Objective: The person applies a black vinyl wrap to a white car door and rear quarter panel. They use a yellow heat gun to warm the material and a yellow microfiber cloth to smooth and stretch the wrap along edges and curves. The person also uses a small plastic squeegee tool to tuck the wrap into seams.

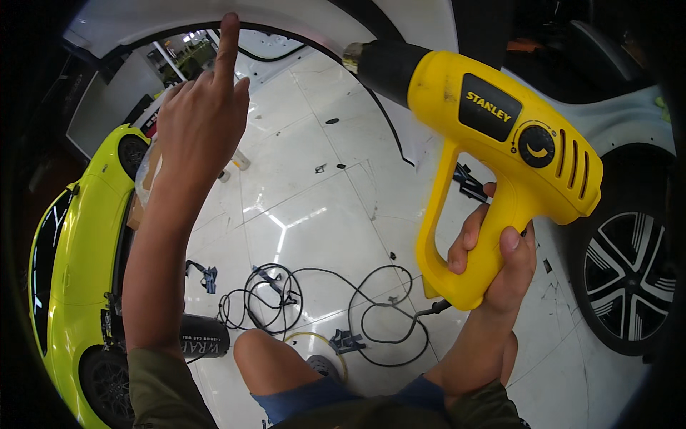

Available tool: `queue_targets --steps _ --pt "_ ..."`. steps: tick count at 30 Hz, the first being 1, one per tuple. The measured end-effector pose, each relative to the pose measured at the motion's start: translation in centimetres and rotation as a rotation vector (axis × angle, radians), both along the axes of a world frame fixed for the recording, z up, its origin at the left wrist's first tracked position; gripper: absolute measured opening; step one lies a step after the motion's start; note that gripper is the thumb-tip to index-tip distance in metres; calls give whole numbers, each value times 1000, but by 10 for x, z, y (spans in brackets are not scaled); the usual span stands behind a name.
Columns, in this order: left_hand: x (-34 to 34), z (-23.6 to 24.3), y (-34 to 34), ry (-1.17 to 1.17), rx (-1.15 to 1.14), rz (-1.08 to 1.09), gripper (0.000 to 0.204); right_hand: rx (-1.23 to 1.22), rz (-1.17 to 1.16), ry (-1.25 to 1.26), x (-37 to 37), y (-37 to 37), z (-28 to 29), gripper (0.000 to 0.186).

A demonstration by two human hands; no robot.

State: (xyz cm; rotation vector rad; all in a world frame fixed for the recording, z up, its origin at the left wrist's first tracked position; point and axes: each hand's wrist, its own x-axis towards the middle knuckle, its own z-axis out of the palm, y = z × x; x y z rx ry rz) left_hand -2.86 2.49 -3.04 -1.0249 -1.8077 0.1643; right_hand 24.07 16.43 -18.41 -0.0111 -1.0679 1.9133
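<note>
My left hand (204,114) is raised with the index finger stretched out, its tip against the pale panel edge (143,21) with a dark rubber seal along it. The other fingers are curled and the thumb stands apart; I see nothing held in it. My right hand (511,264) is closed round the handle of a yellow and black heat gun (436,89). The gun's nozzle points left, close by the dark seal, and a black cord runs down from the base of the handle.
A lime-green car (75,257) stands at the left. A white car's wheel (632,282) is at the right. Coiled cables (264,300) and dark scraps lie on the tiled floor (300,222). A black roll (204,336) is beside my bent knee.
</note>
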Motion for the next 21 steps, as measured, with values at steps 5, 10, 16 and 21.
queue_targets --steps 5,10,16,21 --pt "-4 -15 27 4 -39 114 83 3 -147 -128 13 5 -9 52" --pt "-13 -40 47 -33 -153 68 79 -70 -221 -297 17 8 -22 49" --pt "-17 -62 73 -71 -153 57 77 -178 -207 -413 19 14 -41 42" --pt "-19 -74 87 -136 -213 86 76 -286 -139 -429 18 19 -53 30"
